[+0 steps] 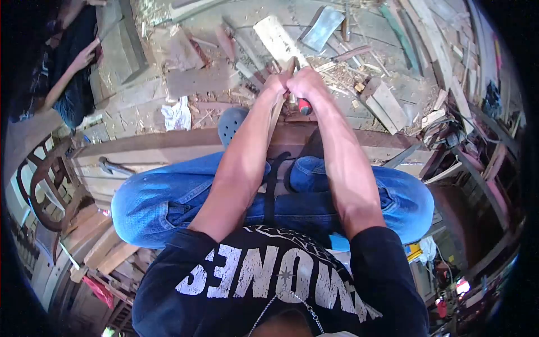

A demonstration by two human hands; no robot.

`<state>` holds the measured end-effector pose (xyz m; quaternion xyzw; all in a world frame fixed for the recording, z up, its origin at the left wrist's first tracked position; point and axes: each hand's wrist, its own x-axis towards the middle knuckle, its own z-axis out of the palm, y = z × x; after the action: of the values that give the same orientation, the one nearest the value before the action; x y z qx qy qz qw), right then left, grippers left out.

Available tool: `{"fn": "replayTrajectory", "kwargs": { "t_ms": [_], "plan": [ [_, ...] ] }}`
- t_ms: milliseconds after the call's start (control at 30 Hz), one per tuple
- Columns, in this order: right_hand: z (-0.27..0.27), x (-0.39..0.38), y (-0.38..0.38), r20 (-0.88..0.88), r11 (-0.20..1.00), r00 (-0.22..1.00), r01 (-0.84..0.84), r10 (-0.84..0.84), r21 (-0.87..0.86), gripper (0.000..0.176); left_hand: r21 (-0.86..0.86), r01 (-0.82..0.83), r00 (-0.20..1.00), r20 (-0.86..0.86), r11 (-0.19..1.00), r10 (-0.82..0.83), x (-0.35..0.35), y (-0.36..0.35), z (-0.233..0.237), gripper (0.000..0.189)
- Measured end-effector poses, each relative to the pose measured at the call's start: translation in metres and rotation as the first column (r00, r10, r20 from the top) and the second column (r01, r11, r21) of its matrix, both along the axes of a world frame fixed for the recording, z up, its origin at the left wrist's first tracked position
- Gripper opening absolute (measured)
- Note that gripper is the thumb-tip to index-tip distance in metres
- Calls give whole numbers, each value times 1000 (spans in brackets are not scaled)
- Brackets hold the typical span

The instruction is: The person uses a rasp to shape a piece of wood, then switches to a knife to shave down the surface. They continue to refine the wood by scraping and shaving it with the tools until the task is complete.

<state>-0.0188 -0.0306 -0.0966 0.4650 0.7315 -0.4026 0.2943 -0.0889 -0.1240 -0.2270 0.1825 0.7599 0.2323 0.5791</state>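
My two hands meet close together over the low wooden work surface. The left hand is closed; a narrow wooden strip shows beneath its wrist, and what lies inside the fingers is hidden. My right hand is closed too, with a red-and-black tool handle sticking out below it toward me; the tool's working end is covered. A brown wooden piece rises between the hands. Just beyond them lies a pale, freshly cut board among shavings.
A grey metal plate, a wood block and a white crumpled cloth lie around. A hammer-like tool rests on the near beam. Another person's arm reaches in at upper left. Wood scraps crowd the right.
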Motion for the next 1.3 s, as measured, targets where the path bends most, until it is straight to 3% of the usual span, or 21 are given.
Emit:
{"fn": "replayTrajectory", "kwargs": {
  "t_ms": [67,100,133,167,200,267,300,400,467,500,600,667,733,800,867,967,1000,1033,1133,1200,1300],
  "plan": [
    [-1,3,1,-8,994,996,94,-94,-61,27,-108,-378,884,254,919,393,5,6,26,39],
    [13,2,2,30,984,989,149,-146,-100,28,-15,-427,864,289,904,412,7,-1,10,43],
    [31,0,4,58,972,980,198,-192,-130,28,28,-482,852,251,876,460,12,-4,-18,51],
    [36,2,7,46,989,990,135,-132,-59,29,152,-681,725,282,717,629,25,-8,-83,52],
    [26,7,5,48,998,997,68,-68,2,30,-190,-232,963,93,954,253,4,3,7,56],
    [-20,21,3,42,999,999,-29,30,-17,32,-241,-42,999,-42,970,33,-1,7,22,57],
    [-19,19,5,48,991,991,-121,124,-59,34,-230,-51,998,-52,972,40,-3,10,31,57],
    [-14,23,3,57,996,996,-63,66,-67,36,-226,39,987,-146,973,-73,2,11,30,47],
    [-11,23,5,89,992,990,-108,114,-66,34,-210,425,747,-469,880,-472,10,0,-12,41],
    [-11,18,8,107,986,981,-157,162,-58,33,-255,540,704,-385,802,-597,7,3,-4,31],
    [-3,10,3,151,977,966,-205,211,-55,32,-272,322,852,-335,907,-403,8,11,47,30],
    [-14,6,-3,160,999,987,13,-21,47,31,-194,415,821,-341,889,-458,6,10,50,30],
    [-12,-1,-3,120,988,984,-137,129,67,29,-168,437,783,-411,883,-466,4,12,84,39],
    [-14,3,8,98,976,971,-216,218,-26,28,-255,447,798,-318,857,-511,6,13,67,41],
    [-18,8,17,92,975,971,-220,223,-45,27,-248,154,931,-287,956,-225,8,18,71,28],
    [-20,20,26,164,959,980,152,-115,-238,27,-217,274,897,-295,937,-330,8,17,43,34],
    [-37,31,25,100,975,992,91,-72,-202,25,-195,351,874,-283,916,-395,9,14,36,37],
    [-35,37,23,94,925,969,247,-229,-288,24,-200,386,860,-273,900,-430,6,21,81,42],
    [-34,45,10,113,791,858,506,-500,-343,30,-185,465,804,-322,866,-500,6,20,69,43],
    [-36,46,6,113,912,943,332,-314,-241,41,-222,466,818,-261,857,-512,9,18,54,43],
    [-34,37,-5,112,909,937,349,-331,-228,50,-218,556,767,-237,802,-596,6,17,28,43]
  ]
}}
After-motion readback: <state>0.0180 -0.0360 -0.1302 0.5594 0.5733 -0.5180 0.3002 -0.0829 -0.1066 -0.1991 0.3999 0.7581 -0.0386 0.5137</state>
